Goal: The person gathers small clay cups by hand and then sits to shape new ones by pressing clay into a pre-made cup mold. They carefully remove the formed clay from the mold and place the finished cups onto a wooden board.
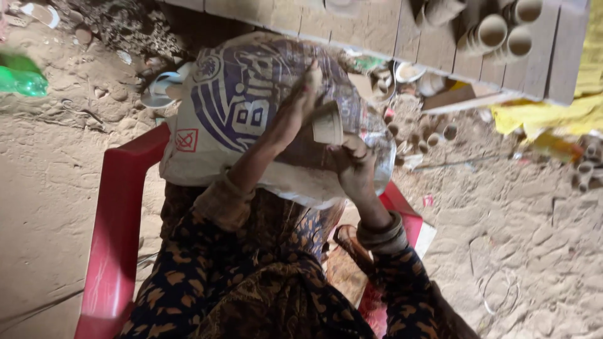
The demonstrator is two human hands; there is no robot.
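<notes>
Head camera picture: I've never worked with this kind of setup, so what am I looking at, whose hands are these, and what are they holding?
There is no machine here. A person wears the camera on their head, so the single picture looks down over their patterned sleeves at their own two bare hands. They sit in a red plastic chair on sandy ground, with a printed white sack across the lap. The left hand and the right hand together hold a small clay cup above the sack. More clay cups lie on wooden planks ahead, and others are scattered on the sand. A green bottle lies at the far left.
</notes>
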